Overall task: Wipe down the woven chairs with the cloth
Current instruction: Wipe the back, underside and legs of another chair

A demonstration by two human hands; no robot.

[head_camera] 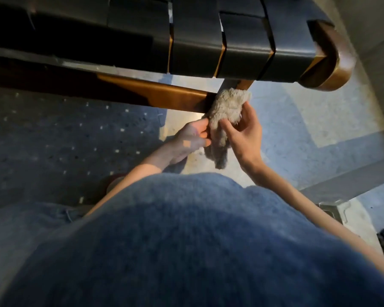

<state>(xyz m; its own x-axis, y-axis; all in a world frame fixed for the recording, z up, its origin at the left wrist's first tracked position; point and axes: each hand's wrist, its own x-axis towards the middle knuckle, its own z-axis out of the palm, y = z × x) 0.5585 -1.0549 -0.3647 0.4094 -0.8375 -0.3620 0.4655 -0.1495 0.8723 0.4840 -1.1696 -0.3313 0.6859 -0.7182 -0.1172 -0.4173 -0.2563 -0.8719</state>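
A woven chair (242,47) with black straps and a brown wooden frame fills the top of the view. Below its seat runs a brown wooden rail (164,94). A fluffy beige cloth (226,107) is bunched against the right end of that rail and hangs down between my hands. My left hand (191,138) pinches the cloth's left edge with curled fingers. My right hand (244,131) grips the cloth from the right, thumb on its front.
A dark blue speckled rug (64,138) covers the floor on the left. Pale tiled floor (308,120) lies to the right, bordered by a grey wall base (353,173). My blue-clad torso (186,251) fills the bottom of the view.
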